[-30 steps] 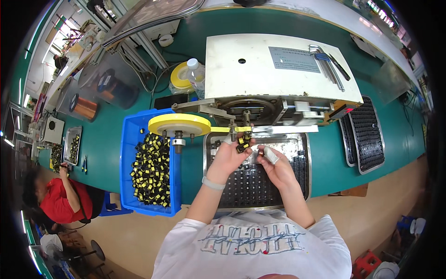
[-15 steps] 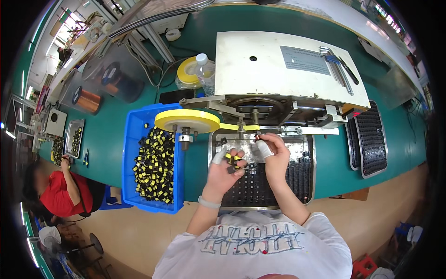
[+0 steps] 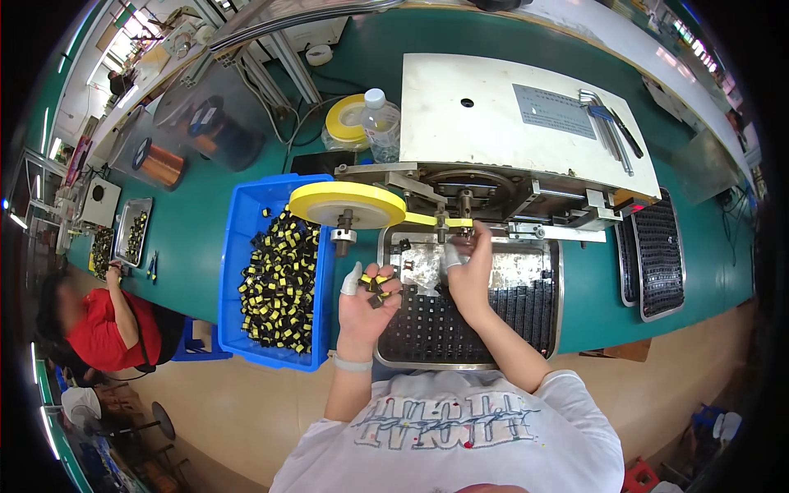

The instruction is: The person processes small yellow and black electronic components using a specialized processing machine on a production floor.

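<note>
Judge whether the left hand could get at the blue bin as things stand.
Probably yes: the left hand is just right of the blue bin, whose near end lies uncovered, with nothing visible between them. It does hold black-and-yellow parts, though.

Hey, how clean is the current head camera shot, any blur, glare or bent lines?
Head view: the right hand looks smeared around the fingertips, while the left hand is clearer; head view: glare whitens bare parts of the metal tray; head view: the green table curves with the fisheye, and the corners go black.
</note>
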A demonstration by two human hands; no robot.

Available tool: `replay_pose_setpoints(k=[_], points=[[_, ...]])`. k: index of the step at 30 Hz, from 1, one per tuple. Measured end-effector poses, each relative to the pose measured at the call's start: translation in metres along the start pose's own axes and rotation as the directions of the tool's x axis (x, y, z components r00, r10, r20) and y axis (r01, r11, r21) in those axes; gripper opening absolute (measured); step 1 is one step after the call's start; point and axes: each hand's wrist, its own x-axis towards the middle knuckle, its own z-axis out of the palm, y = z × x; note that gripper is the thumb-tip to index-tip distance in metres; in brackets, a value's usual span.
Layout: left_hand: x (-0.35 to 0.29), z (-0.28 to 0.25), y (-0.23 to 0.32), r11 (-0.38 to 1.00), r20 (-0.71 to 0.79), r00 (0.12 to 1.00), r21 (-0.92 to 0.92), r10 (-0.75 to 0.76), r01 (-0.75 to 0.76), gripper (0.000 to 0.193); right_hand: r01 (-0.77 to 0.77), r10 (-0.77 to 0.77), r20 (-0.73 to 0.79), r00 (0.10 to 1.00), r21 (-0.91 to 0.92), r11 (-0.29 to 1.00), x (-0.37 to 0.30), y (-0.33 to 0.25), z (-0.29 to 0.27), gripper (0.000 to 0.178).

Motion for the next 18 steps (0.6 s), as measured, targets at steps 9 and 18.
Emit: replay_pose_setpoints(k=[9,18], points=[[-0.003,0.002,0.002,1.0,0.027,0.999,0.004,0.027,-0.028,0.025,0.535,-0.178,0.625,0.76,-0.445,0.718,0.007,0.013,0.043,0.052],[0.008,0.003,0.0,0.999,0.019,1.0,0.029,-0.018,0.017,0.028,0.502,-0.165,0.657,0.735,-0.365,0.784,0.012,0.033,0.045,0.036]])
